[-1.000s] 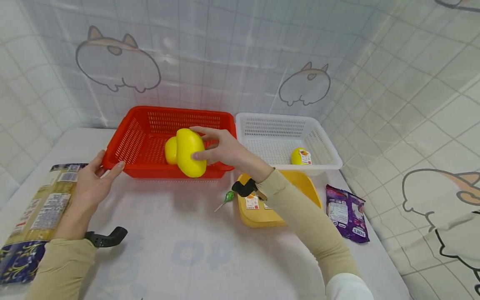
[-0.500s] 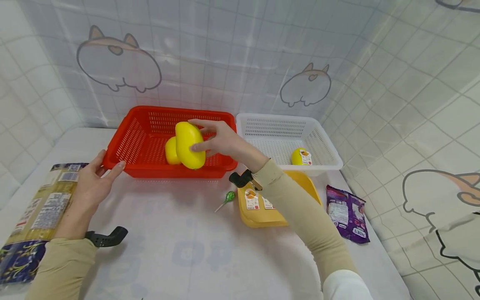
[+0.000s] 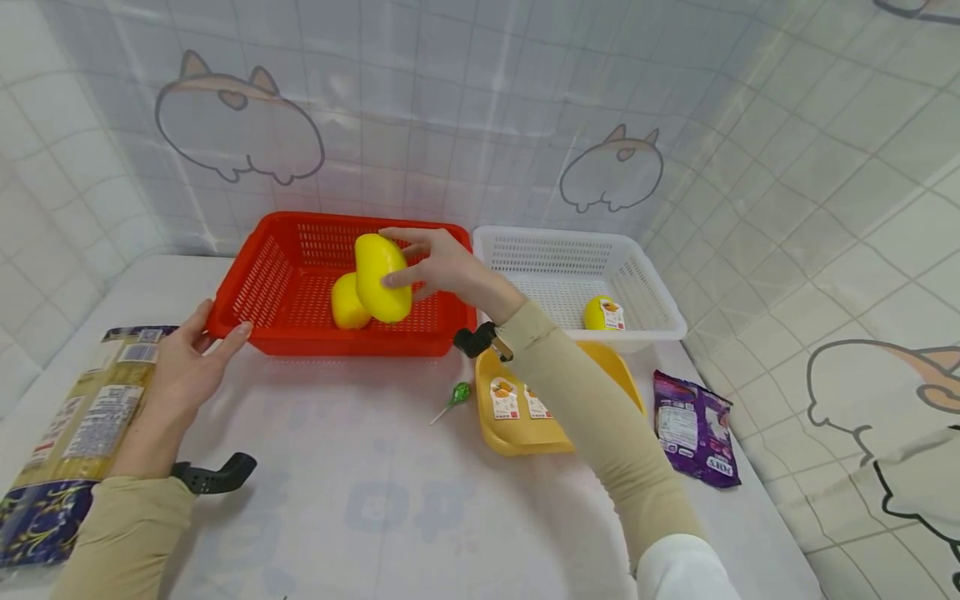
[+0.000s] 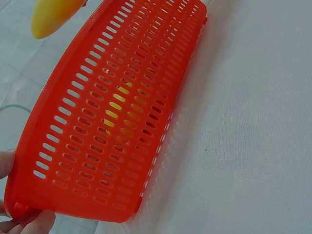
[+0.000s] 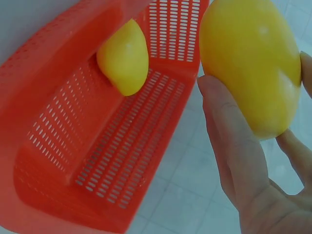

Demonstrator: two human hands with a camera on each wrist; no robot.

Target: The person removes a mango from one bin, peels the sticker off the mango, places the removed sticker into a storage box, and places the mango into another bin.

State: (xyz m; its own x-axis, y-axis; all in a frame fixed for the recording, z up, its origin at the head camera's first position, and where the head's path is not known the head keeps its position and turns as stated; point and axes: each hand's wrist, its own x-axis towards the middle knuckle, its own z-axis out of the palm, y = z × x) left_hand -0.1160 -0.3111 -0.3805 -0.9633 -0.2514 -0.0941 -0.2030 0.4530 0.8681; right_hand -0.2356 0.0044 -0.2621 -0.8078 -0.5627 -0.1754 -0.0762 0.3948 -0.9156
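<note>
Right hand (image 3: 442,268) grips a yellow mango (image 3: 381,276) with thumb under and fingers curled over the top, holding it in the air above the red basket (image 3: 255,283), over its front half. A second yellow mango (image 3: 347,302) lies on the basket floor, just beside and partly behind the held one; can't tell if they touch. Left hand (image 3: 180,367) rests on the basket's left front corner, fingers mostly straight, thumb and fingertips against the rim; it steadies rather than clasps.

Mango looks smooth, glossy, rounded, likely plastic or firm fruit: stiff, light to medium weight, a bit slippery. Best hold looks to be across the widest middle with thumb opposed, as it is held now; the tapered ends would likely slip.

To the right: white basket (image 3: 645,283) holding a small yellow fruit with a label (image 3: 602,313), a yellow tray (image 3: 517,433), a green lollipop (image 3: 457,393), a purple snack bag (image 3: 693,427). A noodle packet (image 3: 82,417) lies left.
</note>
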